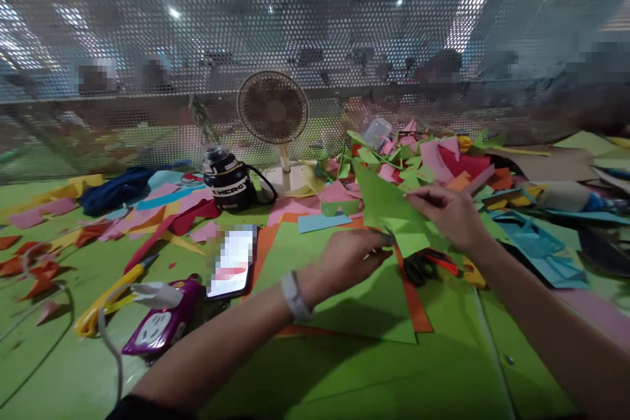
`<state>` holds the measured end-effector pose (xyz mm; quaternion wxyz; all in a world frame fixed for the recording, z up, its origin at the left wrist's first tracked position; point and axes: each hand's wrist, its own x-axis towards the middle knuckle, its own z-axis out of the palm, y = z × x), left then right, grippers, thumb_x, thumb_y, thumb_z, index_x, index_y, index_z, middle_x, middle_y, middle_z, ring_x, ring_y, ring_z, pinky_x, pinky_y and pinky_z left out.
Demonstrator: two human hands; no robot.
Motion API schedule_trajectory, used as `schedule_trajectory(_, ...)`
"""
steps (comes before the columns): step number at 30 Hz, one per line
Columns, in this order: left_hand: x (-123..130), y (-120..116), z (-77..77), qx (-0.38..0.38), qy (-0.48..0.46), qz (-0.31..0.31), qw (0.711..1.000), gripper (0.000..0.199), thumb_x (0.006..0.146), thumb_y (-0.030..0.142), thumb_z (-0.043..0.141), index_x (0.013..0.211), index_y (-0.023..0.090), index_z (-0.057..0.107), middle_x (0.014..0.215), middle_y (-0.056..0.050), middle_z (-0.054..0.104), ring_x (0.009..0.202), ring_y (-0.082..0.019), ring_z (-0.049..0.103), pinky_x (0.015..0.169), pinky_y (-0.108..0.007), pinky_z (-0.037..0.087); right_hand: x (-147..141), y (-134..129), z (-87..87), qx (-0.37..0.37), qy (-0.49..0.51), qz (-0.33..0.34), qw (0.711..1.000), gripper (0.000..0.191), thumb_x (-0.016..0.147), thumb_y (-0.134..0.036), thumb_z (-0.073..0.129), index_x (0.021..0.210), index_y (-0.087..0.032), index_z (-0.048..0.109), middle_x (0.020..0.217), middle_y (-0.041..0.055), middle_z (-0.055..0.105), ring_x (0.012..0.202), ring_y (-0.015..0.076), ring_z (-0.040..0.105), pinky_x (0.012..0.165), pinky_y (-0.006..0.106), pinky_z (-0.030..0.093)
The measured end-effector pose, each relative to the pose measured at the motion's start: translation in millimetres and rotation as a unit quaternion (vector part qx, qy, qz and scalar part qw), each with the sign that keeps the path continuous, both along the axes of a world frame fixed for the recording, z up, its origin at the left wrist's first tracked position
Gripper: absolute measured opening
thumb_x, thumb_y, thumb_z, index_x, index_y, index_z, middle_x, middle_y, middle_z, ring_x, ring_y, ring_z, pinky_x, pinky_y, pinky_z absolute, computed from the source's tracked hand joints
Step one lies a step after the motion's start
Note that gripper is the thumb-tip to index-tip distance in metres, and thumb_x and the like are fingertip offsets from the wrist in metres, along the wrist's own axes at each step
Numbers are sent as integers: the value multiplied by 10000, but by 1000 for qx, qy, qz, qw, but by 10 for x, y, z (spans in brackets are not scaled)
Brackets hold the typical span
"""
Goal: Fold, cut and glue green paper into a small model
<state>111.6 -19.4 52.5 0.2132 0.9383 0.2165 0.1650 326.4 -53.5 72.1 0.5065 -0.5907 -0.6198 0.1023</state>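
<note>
My right hand (450, 213) pinches the upper right part of a folded green paper piece (388, 200), raised above the table. At the paper's lower left edge, my left hand (352, 259) has its fingers closed around a small dark thing, too blurred to name. Beneath my left hand lie a green sheet (364, 312) and an orange sheet (423, 321), stacked. Black-handled scissors (418, 269) rest just right of the sheets, partly under the raised paper. A light blue paper strip (322, 223) is on the stack's far side.
A phone (231, 262), a purple packet (162, 325) and a yellow-handled tool (108, 295) lie left of the sheets. Behind stand a black bottle (226, 184) and a fan (273, 108). Coloured scraps (438, 161) are heaped at the back right, before a perforated screen (172, 26).
</note>
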Motion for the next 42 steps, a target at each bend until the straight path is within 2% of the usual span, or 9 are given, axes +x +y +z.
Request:
schedule_trajectory(4, -457, -150, 168, 337, -59, 88, 935, 246, 996, 225, 493, 1208, 230, 619, 1107, -83, 685, 1020, -227, 616, 906, -380, 456, -317, -130, -132, 136, -243, 92, 956, 200, 949, -273, 559, 865, -199, 725, 850, 64, 753, 822, 208, 682, 786, 360, 536)
schedule_trajectory(7, -583, -150, 116, 433, -37, 98, 895, 156, 968, 169, 547, 1087, 167, 648, 1039, -60, 688, 962, -208, 614, 958, -383, 442, -574, -181, -200, 203, -368, 139, 897, 223, 969, -158, 496, 896, -169, 706, 823, 67, 742, 772, 188, 657, 799, 353, 522)
schedule_trajectory(14, -693, -162, -71, 425, -2, 71, 902, 113, 943, 111, 561, 891, 145, 656, 847, -19, 664, 822, -183, 601, 1007, -394, 440, -720, -245, -282, 210, -442, 160, 857, 277, 971, -79, 420, 997, -126, 691, 897, 79, 739, 820, 190, 650, 961, 431, 473)
schedule_trajectory(18, -865, -170, -126, 426, -1, 85, 901, 125, 945, 100, 542, 922, 129, 661, 839, -25, 671, 812, -193, 600, 988, -411, 462, -386, -312, -315, 207, -490, 123, 838, 310, 951, -34, 406, 1034, -113, 694, 953, 116, 743, 887, 224, 667, 983, 484, 454)
schedule_trajectory(23, -996, -205, -206, 450, -9, 104, 887, 186, 951, 57, 492, 925, 121, 665, 858, -42, 681, 815, -193, 599, 979, -406, 476, -65, -409, -261, 200, -486, 16, 851, 274, 916, -33, 512, 1065, -160, 704, 926, 116, 746, 861, 245, 682, 920, 433, 486)
schedule_trajectory(27, -840, -300, -228, 443, -9, 85, 893, 206, 960, 68, 484, 891, 143, 663, 882, -36, 678, 815, -175, 595, 1020, -387, 455, -477, -418, -266, 198, -493, 106, 841, 217, 941, -174, 573, 1132, -133, 667, 1057, 115, 740, 973, 232, 670, 981, 435, 470)
schedule_trajectory(31, -732, -345, -271, 441, -24, 74, 894, 202, 955, 73, 495, 870, 148, 662, 876, -28, 680, 828, -169, 607, 1060, -381, 425, -834, -362, -373, 215, -502, 161, 822, 289, 977, -81, 412, 1027, -121, 693, 990, 82, 758, 954, 204, 673, 985, 418, 454)
schedule_trajectory(39, -1596, -150, -206, 463, 36, 151, 873, 242, 946, 7, 451, 1020, 109, 658, 957, -79, 717, 912, -206, 647, 995, -429, 470, -420, -363, -369, 194, -542, 107, 810, 309, 941, -6, 399, 992, -96, 691, 985, 123, 754, 919, 221, 662, 890, 410, 451)
schedule_trajectory(42, -1680, -147, -157, 479, 6, 208, 853, 184, 912, 29, 563, 1030, 134, 657, 944, -76, 712, 871, -214, 644, 941, -433, 487, -514, -342, -423, 200, -545, 90, 809, 268, 922, -8, 457, 1019, -97, 691, 1013, 132, 745, 913, 228, 640, 858, 394, 443)
